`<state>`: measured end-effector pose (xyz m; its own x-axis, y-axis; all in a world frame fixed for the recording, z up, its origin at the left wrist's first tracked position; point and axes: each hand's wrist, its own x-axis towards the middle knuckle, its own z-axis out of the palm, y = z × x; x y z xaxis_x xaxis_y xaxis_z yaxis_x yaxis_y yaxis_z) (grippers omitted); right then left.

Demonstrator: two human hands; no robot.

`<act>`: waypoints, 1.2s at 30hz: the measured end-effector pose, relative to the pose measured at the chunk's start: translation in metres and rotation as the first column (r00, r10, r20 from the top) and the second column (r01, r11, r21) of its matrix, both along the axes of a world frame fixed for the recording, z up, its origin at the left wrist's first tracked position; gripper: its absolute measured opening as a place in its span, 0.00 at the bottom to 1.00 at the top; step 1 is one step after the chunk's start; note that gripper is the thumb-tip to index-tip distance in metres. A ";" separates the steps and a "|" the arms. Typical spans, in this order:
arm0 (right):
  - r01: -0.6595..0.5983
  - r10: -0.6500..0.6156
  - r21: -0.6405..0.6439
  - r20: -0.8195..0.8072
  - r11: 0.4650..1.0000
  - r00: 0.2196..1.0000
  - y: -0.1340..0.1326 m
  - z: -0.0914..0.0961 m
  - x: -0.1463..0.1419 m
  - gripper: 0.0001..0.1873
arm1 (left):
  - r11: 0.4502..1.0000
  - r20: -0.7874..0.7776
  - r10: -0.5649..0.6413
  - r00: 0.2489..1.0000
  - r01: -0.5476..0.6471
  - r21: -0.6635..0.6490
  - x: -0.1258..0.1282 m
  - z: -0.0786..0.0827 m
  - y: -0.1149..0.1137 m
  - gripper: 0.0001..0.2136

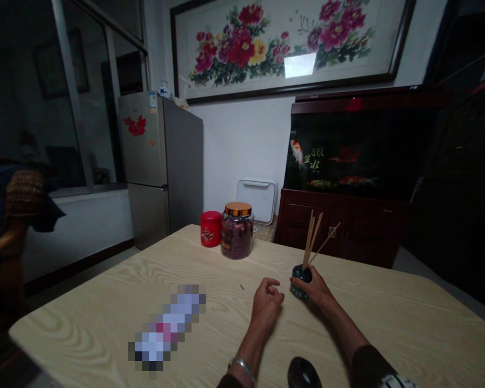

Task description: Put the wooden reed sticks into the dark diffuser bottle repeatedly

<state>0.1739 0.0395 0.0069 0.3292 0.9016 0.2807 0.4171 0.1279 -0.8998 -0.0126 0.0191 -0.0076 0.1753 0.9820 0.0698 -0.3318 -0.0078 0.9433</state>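
Well, closed fingers (297, 280) of the right hand (317, 288) firmly around a small dark teal glass bottle (298, 292), gripping it from the side, and thin wooden reed sticks (312, 240) rising out of its neck. Long axis of the bottle nearly upright, with the sticks fanning upward and leaning a little to the right. Just beside the bottle, on its left, the left hand (267, 304), holding nothing, its fingers half curled and low over the wood, apart from the glass by only a narrow gap. So the right hand in contact and the left hand the nearer of the free things, with the bottle between the left hand and the far right side of the table. Around the left wrist, a silver bangle (242, 368). Between the two forearms, near the bottom of the view, a dark oval object (304, 373), perhaps a lid, well apart from the bottle. Left of the left hand, a tiny brown splinter (241, 286) and a long pixelated object (165, 326), impossible to identify. Further away, near the far edge of the pale wood-grain table (359, 318), a red tin (210, 229) and a gold-lidded glass jar of dried flowers (236, 231), both well apart from the hands.
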 end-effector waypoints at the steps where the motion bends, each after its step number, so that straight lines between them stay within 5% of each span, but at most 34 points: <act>1: -0.009 0.009 -0.002 0.010 1.000 1.000 -0.009 0.001 -0.003 0.27 | 0.999 -0.021 -0.010 1.000 0.010 0.037 0.001 -0.002 -0.001 0.17; 7: -0.215 0.215 -0.024 -0.008 0.976 0.977 -0.073 0.007 -0.026 0.26 | 0.927 -0.237 -0.237 0.942 0.292 0.234 -0.001 -0.003 -0.011 0.40; 10: -0.217 0.217 0.018 -0.085 0.976 0.972 -0.087 0.010 -0.040 0.28 | 0.854 -0.231 -0.413 0.881 0.463 0.240 -0.005 0.005 -0.017 0.38; 13: -0.179 0.189 0.076 -0.153 0.981 0.970 -0.085 0.019 -0.056 0.26 | 0.814 -0.228 -0.460 0.858 0.510 0.277 -0.009 0.012 -0.020 0.34; 16: -0.099 0.161 0.219 -0.288 0.971 0.944 -0.081 0.048 -0.062 0.24 | 0.833 -0.285 -0.420 0.861 0.491 0.255 -0.011 0.012 -0.020 0.33; 19: 0.094 0.075 0.362 -0.425 0.927 0.902 -0.086 0.090 -0.040 0.20 | 0.846 -0.313 -0.410 0.857 0.486 0.220 -0.011 0.009 -0.018 0.34; 22: 0.191 -0.170 0.216 -0.114 0.958 0.979 -0.099 0.112 0.008 0.20 | 0.847 -0.273 -0.432 0.859 0.490 0.203 -0.010 0.008 -0.018 0.34; 25: 0.235 -0.220 -0.015 0.300 0.972 0.928 -0.122 0.091 0.052 0.15 | 0.847 -0.241 -0.452 0.859 0.498 0.187 -0.010 0.009 -0.020 0.34; 28: 0.326 -0.076 -0.182 0.764 0.928 0.641 -0.148 0.042 0.074 0.13 | 0.842 -0.218 -0.473 0.854 0.511 0.175 -0.010 0.008 -0.020 0.34; 32: 0.364 0.029 -0.236 0.869 0.901 0.493 -0.164 -0.002 0.078 0.18 | 0.842 -0.227 -0.464 0.856 0.506 0.188 -0.010 0.005 -0.018 0.34; 36: 0.323 0.045 -0.195 0.908 0.926 0.417 -0.167 0.009 0.066 0.18 | 0.842 -0.232 -0.455 0.860 0.500 0.201 -0.010 0.004 -0.017 0.34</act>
<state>0.2397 -0.1279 0.0161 0.1900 0.9550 0.2277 0.9797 -0.1995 0.0192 -0.0225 0.0022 -0.0036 0.6489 0.7274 0.2232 -0.1909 -0.1283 0.9732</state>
